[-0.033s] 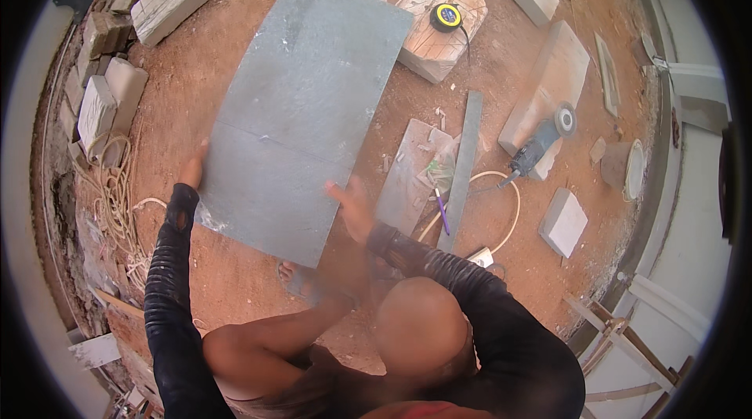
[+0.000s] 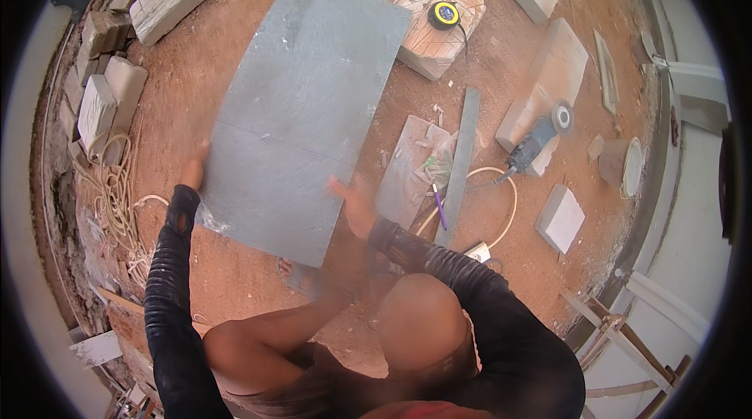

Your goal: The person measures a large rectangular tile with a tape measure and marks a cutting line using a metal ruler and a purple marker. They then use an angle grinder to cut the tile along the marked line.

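A large grey stone slab (image 2: 301,117) with a thin line across its face lies in front of me, tilted to the right at its far end. My left hand (image 2: 193,167) grips its left edge, with the fingers partly hidden behind it. On the right edge, near the close corner, my right hand (image 2: 356,204) holds the slab, thumb over the top face and the other fingers out of sight. Just right of that hand are a narrow grey stone strip (image 2: 462,160), a purple pen (image 2: 439,207) and a pale flat stone piece (image 2: 407,164) strewn with chips.
A yellow-and-black tape measure (image 2: 444,16) rests on a rough stone block (image 2: 439,47). An angle grinder (image 2: 536,141) leans on a long pale block (image 2: 548,78); its cord loops nearby. A bucket (image 2: 621,167) stands far right. Rope (image 2: 113,196) and stacked blocks (image 2: 110,106) line the left.
The picture has shifted very slightly, so the things on the right sit a little further left and up. Both hands keep their hold on the slab.
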`<move>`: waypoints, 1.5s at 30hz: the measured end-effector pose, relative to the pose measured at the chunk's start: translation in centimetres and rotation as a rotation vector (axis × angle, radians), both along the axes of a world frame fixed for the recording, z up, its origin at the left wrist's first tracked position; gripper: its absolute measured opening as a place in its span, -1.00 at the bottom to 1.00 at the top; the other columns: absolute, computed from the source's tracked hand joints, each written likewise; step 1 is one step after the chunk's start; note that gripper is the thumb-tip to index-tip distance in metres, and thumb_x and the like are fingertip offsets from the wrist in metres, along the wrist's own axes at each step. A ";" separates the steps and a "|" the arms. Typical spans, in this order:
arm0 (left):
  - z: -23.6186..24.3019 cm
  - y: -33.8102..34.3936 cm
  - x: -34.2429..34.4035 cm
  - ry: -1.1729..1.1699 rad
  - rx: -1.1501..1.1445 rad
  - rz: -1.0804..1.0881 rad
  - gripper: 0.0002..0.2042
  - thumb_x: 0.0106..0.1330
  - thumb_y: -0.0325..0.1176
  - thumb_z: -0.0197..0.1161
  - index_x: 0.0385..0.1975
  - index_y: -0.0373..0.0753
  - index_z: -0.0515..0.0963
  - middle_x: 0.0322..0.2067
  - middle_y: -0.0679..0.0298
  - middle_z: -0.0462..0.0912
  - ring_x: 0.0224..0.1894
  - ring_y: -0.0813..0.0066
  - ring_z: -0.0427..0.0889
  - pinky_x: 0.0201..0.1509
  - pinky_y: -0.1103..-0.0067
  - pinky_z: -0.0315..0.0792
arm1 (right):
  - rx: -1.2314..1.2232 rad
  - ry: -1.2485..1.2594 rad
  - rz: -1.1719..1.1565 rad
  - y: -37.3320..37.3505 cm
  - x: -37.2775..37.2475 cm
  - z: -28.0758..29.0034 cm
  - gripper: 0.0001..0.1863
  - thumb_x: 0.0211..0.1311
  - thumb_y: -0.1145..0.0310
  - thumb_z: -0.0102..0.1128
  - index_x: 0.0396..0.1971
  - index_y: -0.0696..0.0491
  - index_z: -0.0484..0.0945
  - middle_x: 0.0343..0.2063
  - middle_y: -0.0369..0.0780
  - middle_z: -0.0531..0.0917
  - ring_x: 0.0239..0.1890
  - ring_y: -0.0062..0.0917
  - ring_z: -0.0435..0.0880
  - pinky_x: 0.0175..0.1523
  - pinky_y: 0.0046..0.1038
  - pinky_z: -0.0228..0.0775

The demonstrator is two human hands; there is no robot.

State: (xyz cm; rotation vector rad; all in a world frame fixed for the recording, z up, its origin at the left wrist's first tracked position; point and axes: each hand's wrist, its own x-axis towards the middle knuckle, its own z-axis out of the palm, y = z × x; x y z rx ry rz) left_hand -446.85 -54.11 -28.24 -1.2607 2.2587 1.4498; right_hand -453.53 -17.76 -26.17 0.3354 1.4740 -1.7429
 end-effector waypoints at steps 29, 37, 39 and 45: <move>61.1 26.6 -7.5 -0.147 0.292 -0.208 -0.83 0.34 -0.36 0.21 -0.37 -0.36 0.52 -0.53 0.42 0.55 -0.52 0.78 0.39 -0.43 0.74 0.25 | 0.661 -0.403 -0.228 20.7 -0.2 49.5 -0.51 0.08 0.04 0.38 -0.44 0.26 0.58 -0.52 -0.22 0.57 -0.44 -0.56 0.49 -0.33 -0.44 0.35; 64.5 35.7 -15.3 -0.136 0.502 -0.315 -0.78 0.33 -0.31 0.23 -0.33 -0.39 0.53 -0.49 0.38 0.58 -0.49 0.74 0.44 -0.38 0.72 0.32 | 0.570 -0.452 -0.630 30.8 -1.6 56.7 -0.61 0.17 0.22 0.35 -0.27 0.31 0.62 -0.39 -0.17 0.68 -0.37 -0.56 0.61 -0.29 -0.49 0.45; 63.6 37.7 -17.2 -0.087 0.551 -0.319 -0.78 0.33 -0.30 0.24 -0.34 -0.38 0.52 -0.49 0.36 0.59 -0.46 0.72 0.46 -0.35 0.71 0.34 | 0.590 -0.419 -0.653 33.5 -4.3 58.0 -0.61 0.17 0.23 0.35 -0.27 0.32 0.62 -0.39 -0.17 0.69 -0.38 -0.55 0.62 -0.28 -0.50 0.46; 58.4 43.6 -23.8 -0.001 0.592 -0.325 -0.77 0.33 -0.27 0.24 -0.34 -0.37 0.53 -0.48 0.36 0.59 -0.45 0.72 0.48 -0.34 0.70 0.35 | 0.757 -0.276 -0.524 41.1 -16.4 58.1 -0.65 0.21 0.27 0.31 -0.23 0.30 0.59 -0.36 -0.17 0.69 -0.37 -0.52 0.65 -0.27 -0.48 0.50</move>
